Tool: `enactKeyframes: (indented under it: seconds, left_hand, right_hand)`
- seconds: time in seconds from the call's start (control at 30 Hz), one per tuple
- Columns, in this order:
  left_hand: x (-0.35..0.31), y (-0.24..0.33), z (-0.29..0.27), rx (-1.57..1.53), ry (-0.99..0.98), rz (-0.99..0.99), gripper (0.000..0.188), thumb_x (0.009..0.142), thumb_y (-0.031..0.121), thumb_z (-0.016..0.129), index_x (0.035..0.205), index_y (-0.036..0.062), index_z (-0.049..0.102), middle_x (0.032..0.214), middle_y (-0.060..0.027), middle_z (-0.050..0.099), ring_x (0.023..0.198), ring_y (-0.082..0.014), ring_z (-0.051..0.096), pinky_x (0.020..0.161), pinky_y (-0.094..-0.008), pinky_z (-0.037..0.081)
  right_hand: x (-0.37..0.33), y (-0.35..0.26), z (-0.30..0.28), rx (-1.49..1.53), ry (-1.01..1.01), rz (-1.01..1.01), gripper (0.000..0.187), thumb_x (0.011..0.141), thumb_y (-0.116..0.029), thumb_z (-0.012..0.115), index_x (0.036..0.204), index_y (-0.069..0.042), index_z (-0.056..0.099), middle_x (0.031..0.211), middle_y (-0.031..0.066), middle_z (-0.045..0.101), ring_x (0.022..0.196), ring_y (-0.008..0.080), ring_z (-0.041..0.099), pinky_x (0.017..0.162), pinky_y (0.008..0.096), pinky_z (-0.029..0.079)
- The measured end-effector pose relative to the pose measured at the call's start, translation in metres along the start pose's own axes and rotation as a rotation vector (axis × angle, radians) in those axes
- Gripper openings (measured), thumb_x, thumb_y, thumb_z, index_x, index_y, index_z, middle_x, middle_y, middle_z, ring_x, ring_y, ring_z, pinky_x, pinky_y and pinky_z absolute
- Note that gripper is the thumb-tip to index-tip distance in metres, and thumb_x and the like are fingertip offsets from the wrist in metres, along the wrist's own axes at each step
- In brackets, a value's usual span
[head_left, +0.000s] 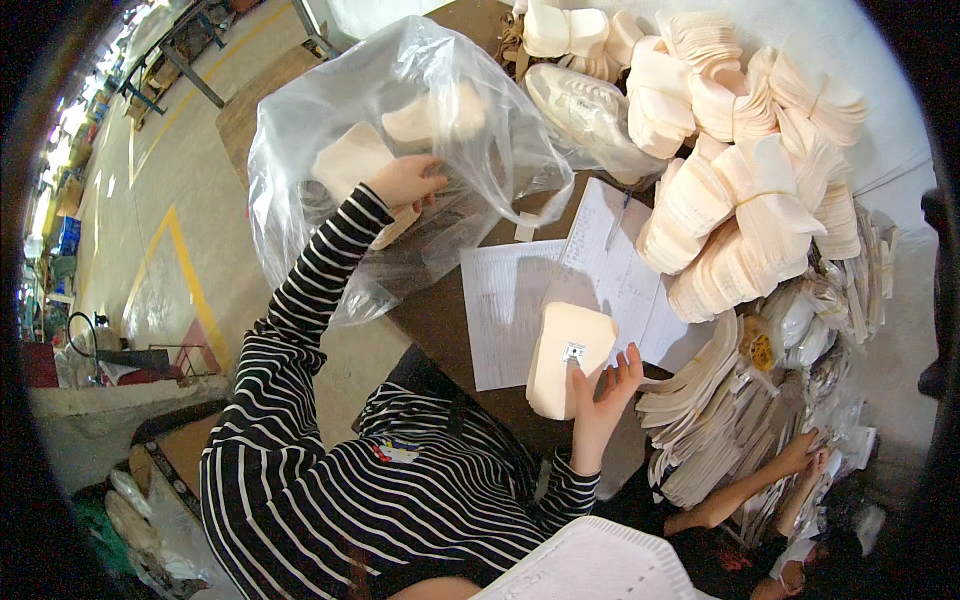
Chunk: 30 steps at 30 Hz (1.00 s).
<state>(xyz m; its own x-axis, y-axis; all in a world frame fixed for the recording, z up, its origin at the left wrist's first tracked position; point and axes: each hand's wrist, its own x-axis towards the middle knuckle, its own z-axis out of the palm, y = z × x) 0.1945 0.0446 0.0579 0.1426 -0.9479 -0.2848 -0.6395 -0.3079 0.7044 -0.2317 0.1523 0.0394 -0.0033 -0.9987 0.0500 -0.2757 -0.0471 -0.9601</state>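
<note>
Pad (552, 372) first, cream with a small label (573, 351), overlapping the near edge of the paper sheets (505, 310), its face tipped up, probably so the label can be seen. I've got the right hand (598, 412) with its thumb on that face just below the label, fingers spread and unclenched; the thumb seems to steady it. Over left, the left hand (403, 184) is at the clear bag (285, 140), fingers half curled, and I can't tell whether they're pinching anything. Slack film likely leaves the bagged pieces (350, 158) within reach. Far right, bundles (765, 185) pile high, bands presumably holding their layers together.
</note>
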Motion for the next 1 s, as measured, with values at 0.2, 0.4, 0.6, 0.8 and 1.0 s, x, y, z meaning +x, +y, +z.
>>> enactKeyframes:
  seconds: [0.2, 0.4, 0.6, 0.8, 1.0]
  left_hand:
    - [0.057, 0.007, -0.033, 0.102, 0.479, 0.487, 0.095, 0.089, 0.005, 0.059, 0.160, 0.0289, 0.000, 0.109, -0.0217, 0.068, 0.097, -0.0351, 0.067, 0.093, -0.0455, 0.051]
    - [0.078, 0.011, -0.035, 0.701, 0.137, 0.286, 0.110, 0.082, 0.005, 0.072, 0.159, 0.0328, -0.001, 0.110, -0.0196, 0.065, 0.101, -0.0336, 0.063, 0.094, -0.0459, 0.048]
    - [0.091, -0.018, -0.043, 0.543, 0.160, 0.309, 0.118, 0.073, -0.005, 0.074, 0.159, 0.0390, 0.007, 0.099, -0.0135, 0.063, 0.094, -0.0322, 0.062, 0.088, -0.0449, 0.051]
    - [0.092, -0.021, -0.060, 0.460, 0.093, 0.226, 0.107, 0.075, -0.007, 0.068, 0.158, 0.0370, 0.017, 0.094, -0.0110, 0.064, 0.078, -0.0250, 0.063, 0.078, -0.0370, 0.054]
    - [0.061, 0.009, -0.063, 0.396, 0.252, 0.271, 0.075, 0.080, -0.001, 0.062, 0.149, 0.0233, 0.042, 0.086, -0.0083, 0.065, 0.067, -0.0172, 0.061, 0.068, -0.0310, 0.053]
  right_hand:
    - [-0.005, -0.005, -0.016, 0.176, 0.132, 0.004, 0.075, 0.084, 0.004, 0.068, 0.149, -0.004, 0.030, 0.155, 0.0127, 0.031, 0.135, 0.0293, 0.038, 0.111, 0.0435, 0.032]
    - [-0.009, -0.007, -0.032, 0.216, 0.201, 0.007, 0.069, 0.087, 0.004, 0.065, 0.148, -0.004, 0.033, 0.152, 0.0100, 0.035, 0.128, 0.0262, 0.044, 0.108, 0.0404, 0.036]
    - [-0.011, -0.010, -0.037, 0.260, 0.238, 0.054, 0.064, 0.088, 0.007, 0.061, 0.146, -0.003, 0.035, 0.152, 0.0093, 0.036, 0.120, 0.0231, 0.050, 0.104, 0.0364, 0.039]
    - [-0.011, -0.014, -0.037, 0.258, 0.227, 0.066, 0.062, 0.088, 0.010, 0.059, 0.145, -0.002, 0.037, 0.151, 0.0092, 0.039, 0.116, 0.0218, 0.052, 0.104, 0.0341, 0.040]
    - [-0.012, -0.024, -0.035, 0.294, 0.217, 0.009, 0.054, 0.086, 0.007, 0.063, 0.136, -0.001, 0.046, 0.145, 0.0128, 0.045, 0.114, 0.0230, 0.054, 0.103, 0.0359, 0.042]
